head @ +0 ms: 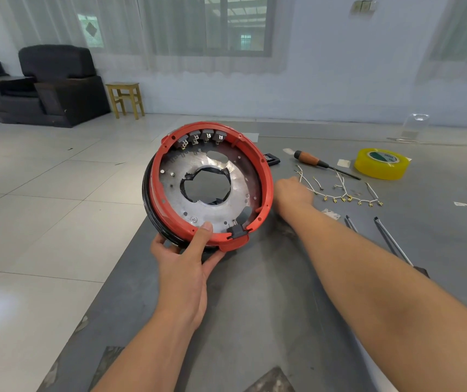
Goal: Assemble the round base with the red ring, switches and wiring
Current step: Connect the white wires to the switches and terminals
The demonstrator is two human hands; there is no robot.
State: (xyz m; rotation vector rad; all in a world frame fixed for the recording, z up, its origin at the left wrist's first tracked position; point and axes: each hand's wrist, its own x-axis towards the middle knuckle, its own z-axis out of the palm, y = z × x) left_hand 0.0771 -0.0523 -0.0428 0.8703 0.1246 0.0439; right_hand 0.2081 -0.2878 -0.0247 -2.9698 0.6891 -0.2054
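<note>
The round base (208,190) stands tilted on its edge at the near-left part of the grey table (255,306), open face toward the camera — a pose that likely lets the inside be inspected and reached. Its red ring (266,176) is smooth moulded plastic, seated around a dull, scuffed metal plate (238,188) with a ragged, black-lined central hole. Four grey switches (202,137) sit in a row inside the ring's far rim.

The left hand (184,258) grasps the base's near rim, thumb pressed on the red ring and fingers curled beneath, propping it up. Just right of the base, the right hand (293,190) reaches toward the wiring (342,195) — thin pale leads with brass terminals; whether its fingers are closed I cannot tell. Further right of the base lie a wooden-handled screwdriver (320,162) and a glossy yellow tape roll (380,164).
</note>
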